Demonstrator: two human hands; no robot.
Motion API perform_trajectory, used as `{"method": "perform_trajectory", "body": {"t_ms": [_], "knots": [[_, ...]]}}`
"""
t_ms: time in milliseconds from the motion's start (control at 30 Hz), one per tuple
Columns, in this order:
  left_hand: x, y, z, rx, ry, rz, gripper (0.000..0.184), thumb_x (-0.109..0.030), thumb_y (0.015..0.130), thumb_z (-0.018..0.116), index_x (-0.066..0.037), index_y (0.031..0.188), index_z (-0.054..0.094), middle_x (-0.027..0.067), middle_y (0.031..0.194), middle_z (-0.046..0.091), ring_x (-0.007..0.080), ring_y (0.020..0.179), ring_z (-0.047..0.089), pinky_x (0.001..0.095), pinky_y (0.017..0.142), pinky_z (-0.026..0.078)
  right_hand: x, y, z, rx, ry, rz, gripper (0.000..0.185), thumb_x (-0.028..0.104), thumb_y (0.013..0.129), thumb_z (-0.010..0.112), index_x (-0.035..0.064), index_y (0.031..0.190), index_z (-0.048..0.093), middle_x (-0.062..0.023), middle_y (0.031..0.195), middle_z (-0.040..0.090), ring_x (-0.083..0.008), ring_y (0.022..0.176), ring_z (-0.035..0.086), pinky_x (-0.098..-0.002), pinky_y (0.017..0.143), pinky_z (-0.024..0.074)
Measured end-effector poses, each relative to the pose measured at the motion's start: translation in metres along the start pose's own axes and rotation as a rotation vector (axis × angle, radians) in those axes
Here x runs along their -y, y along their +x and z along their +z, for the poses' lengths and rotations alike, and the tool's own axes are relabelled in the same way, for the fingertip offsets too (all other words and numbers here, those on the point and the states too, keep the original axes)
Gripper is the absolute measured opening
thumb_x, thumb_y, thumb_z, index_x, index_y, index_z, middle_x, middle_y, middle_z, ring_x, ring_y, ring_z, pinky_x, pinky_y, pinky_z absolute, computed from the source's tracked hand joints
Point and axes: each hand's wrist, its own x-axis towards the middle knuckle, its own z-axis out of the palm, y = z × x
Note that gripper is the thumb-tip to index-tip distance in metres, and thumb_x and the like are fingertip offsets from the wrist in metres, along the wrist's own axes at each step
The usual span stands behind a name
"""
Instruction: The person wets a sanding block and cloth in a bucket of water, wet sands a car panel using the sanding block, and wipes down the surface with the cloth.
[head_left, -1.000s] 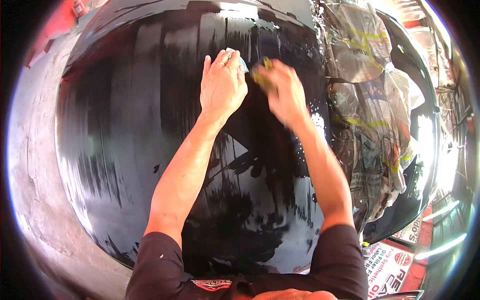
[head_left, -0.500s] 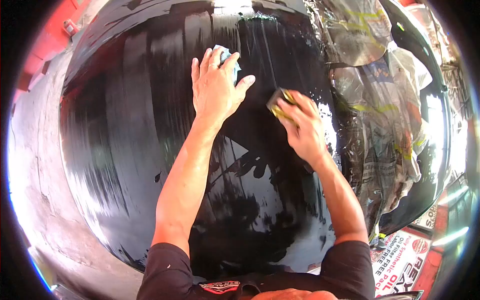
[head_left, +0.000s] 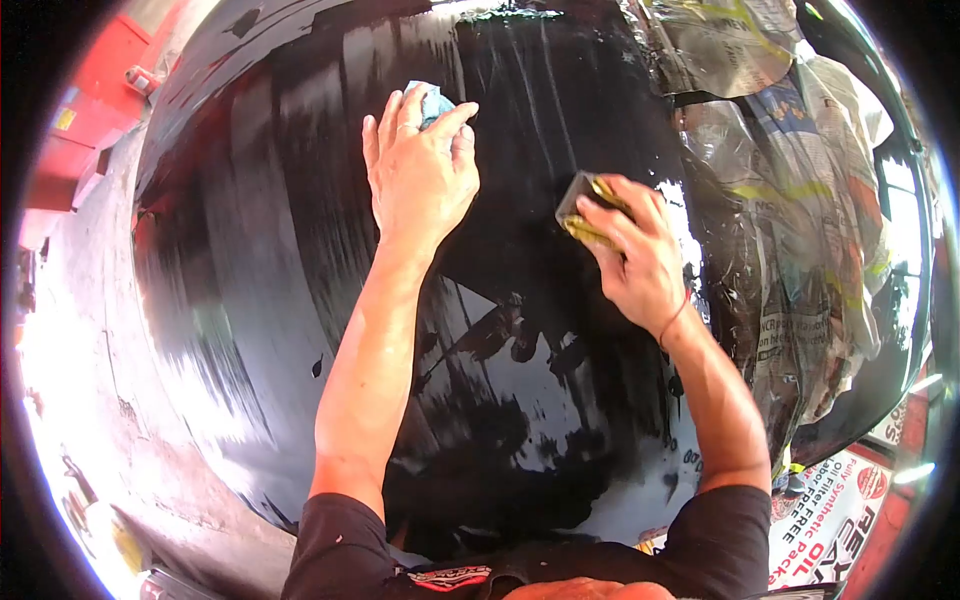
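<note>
A wet, glossy black curved panel (head_left: 520, 250) fills the middle of the view, streaked with water. My left hand (head_left: 420, 170) rests on its upper part, with a light blue cloth (head_left: 430, 103) under and between the fingers. To the right, my right hand (head_left: 635, 240) grips a dark block with a yellow-green layer (head_left: 590, 210) by its side, against the panel. Thin pale streaks run down the surface just above the block.
Newspaper and clear plastic (head_left: 790, 230) held with yellow-green tape cover the right side of the panel. A printed sign (head_left: 830, 510) lies at the lower right. Red cabinets (head_left: 85, 130) stand at the upper left beside a concrete floor (head_left: 130, 400).
My right hand has moved right and down with the block. My left hand has shifted left with the cloth. The view has shifted, showing more of the red cabinets and the sign.
</note>
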Motion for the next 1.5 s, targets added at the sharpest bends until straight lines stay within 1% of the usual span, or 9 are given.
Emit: {"method": "perform_trajectory", "body": {"t_ms": [133, 200, 400, 633, 833, 933, 1100, 1333, 1500], "knots": [[0.001, 0.001, -0.003, 0.024, -0.026, 0.005, 0.03, -0.026, 0.096, 0.061, -0.027, 0.124, 0.073, 0.0119, 0.148, 0.054, 0.031, 0.141, 0.044, 0.0496, 0.122, 0.024, -0.073, 0.142, 0.053, -0.184, -0.172, -0.041, 0.037, 0.021, 0.088, 0.065, 0.0168, 0.125, 0.071, -0.018, 0.137, 0.06, -0.0375, 0.125, 0.055, -0.0475, 0.107, 0.0445], [0.002, 0.004, -0.003, 0.021, -0.018, 0.003, 0.029, -0.027, 0.097, 0.061, -0.026, 0.124, 0.073, 0.0118, 0.147, 0.055, 0.0311, 0.141, 0.044, 0.0495, 0.122, 0.024, -0.056, 0.194, 0.051, -0.024, -0.155, 0.217, 0.034, 0.024, 0.088, 0.066, 0.019, 0.121, 0.072, -0.0143, 0.136, 0.061, -0.0374, 0.124, 0.056, -0.0477, 0.102, 0.0493], [0.002, 0.001, 0.002, -0.049, -0.054, -0.008, 0.03, -0.022, 0.097, 0.06, -0.02, 0.124, 0.071, 0.0128, 0.14, 0.059, 0.0318, 0.139, 0.047, 0.0507, 0.122, 0.025, 0.016, 0.017, 0.015, 0.023, -0.017, -0.06, 0.04, 0.009, 0.083, 0.068, 0.0117, 0.123, 0.07, -0.0164, 0.135, 0.058, -0.0373, 0.123, 0.055, -0.0477, 0.105, 0.0435], [0.004, 0.003, -0.003, -0.037, -0.101, -0.019, 0.032, -0.021, 0.098, 0.058, -0.017, 0.128, 0.067, 0.0129, 0.14, 0.06, 0.0331, 0.137, 0.048, 0.0521, 0.12, 0.027, -0.028, 0.217, 0.073, -0.031, -0.136, 0.173, 0.031, 0.024, 0.09, 0.066, 0.0139, 0.119, 0.071, -0.0117, 0.124, 0.067, -0.036, 0.119, 0.059, -0.044, 0.104, 0.0466], [0.006, 0.006, 0.0, -0.035, -0.151, -0.044, 0.032, -0.023, 0.099, 0.055, -0.017, 0.127, 0.069, 0.0138, 0.138, 0.061, 0.0339, 0.136, 0.05, 0.0521, 0.12, 0.028, 0.029, 0.031, 0.027, 0.0, -0.013, -0.124, 0.043, 0.006, 0.075, 0.073, 0.0141, 0.117, 0.072, -0.0141, 0.132, 0.061, -0.0362, 0.122, 0.057, -0.0477, 0.107, 0.0445], [0.003, 0.003, 0.002, -0.081, -0.074, 0.018, 0.029, -0.02, 0.095, 0.061, -0.016, 0.122, 0.07, 0.0152, 0.136, 0.061, 0.0336, 0.135, 0.05, 0.0542, 0.119, 0.03, 0.016, 0.052, 0.028, -0.027, -0.036, -0.18, 0.039, 0.007, 0.077, 0.069, 0.0147, 0.115, 0.072, -0.0134, 0.13, 0.062, -0.0354, 0.12, 0.058, -0.0474, 0.104, 0.0453], [0.003, 0.008, -0.01, 0.019, -0.099, 0.037, 0.027, -0.028, 0.094, 0.064, -0.021, 0.118, 0.076, 0.0184, 0.141, 0.058, 0.0353, 0.137, 0.047, 0.0534, 0.121, 0.025, -0.057, 0.207, 0.072, -0.178, -0.122, 0.119, 0.028, 0.019, 0.089, 0.063, 0.0184, 0.115, 0.073, -0.0091, 0.121, 0.066, -0.0356, 0.115, 0.06, -0.0493, 0.097, 0.0509], [-0.006, 0.0, -0.009, 0.067, -0.046, 0.001, 0.045, -0.053, 0.088, 0.069, -0.025, 0.123, 0.075, 0.0168, 0.15, 0.051, 0.0336, 0.143, 0.042, 0.0522, 0.121, 0.023, 0.001, 0.013, 0.015, -0.062, -0.001, -0.078, 0.046, 0.005, 0.077, 0.074, 0.0143, 0.122, 0.071, -0.0129, 0.133, 0.061, -0.0367, 0.12, 0.057, -0.0483, 0.105, 0.0448], [-0.011, 0.004, -0.017, 0.146, -0.013, 0.041, 0.065, -0.07, 0.073, 0.075, -0.027, 0.121, 0.076, 0.0181, 0.153, 0.047, 0.0342, 0.146, 0.037, 0.0506, 0.123, 0.019, -0.075, 0.178, 0.042, -0.123, -0.161, 0.159, 0.032, 0.019, 0.089, 0.064, 0.0144, 0.12, 0.071, -0.0158, 0.134, 0.061, -0.0375, 0.12, 0.058, -0.0475, 0.104, 0.047]]}}
